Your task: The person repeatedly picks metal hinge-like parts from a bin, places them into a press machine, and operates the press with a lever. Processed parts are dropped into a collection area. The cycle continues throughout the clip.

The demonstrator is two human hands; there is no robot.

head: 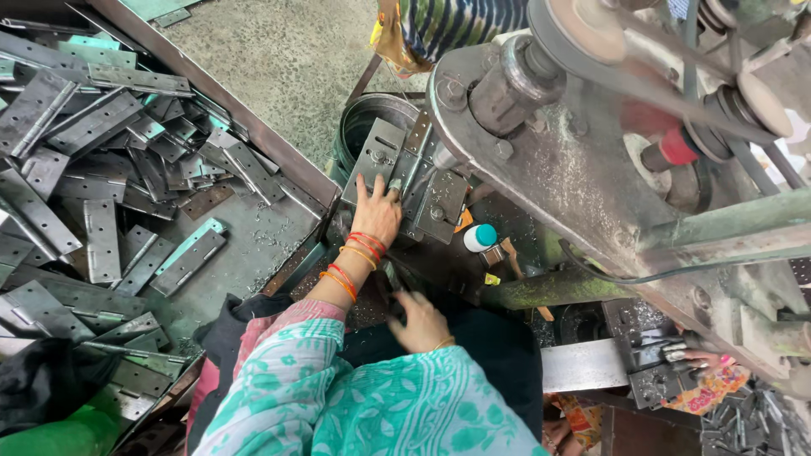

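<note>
My left hand (376, 213), with red and orange bangles on the wrist, lies flat on a grey metal hinge (378, 156). The hinge sits on the jig of a heavy drilling machine (541, 160). More hinge plates (439, 203) are clamped just right of that hand. My right hand (420, 321) rests lower, over the dark cloth on my lap, with its fingers curled. A small metal piece (394, 280) shows just above its fingertips. Whether the hand holds anything is hidden.
A tray (253, 245) at the left holds a heap of several grey hinges (93, 169). A white bottle with a teal cap (480, 237) lies by the jig. Another person's hand (705, 365) works hinges at the lower right. A person in striped cloth (448, 25) stands at the top.
</note>
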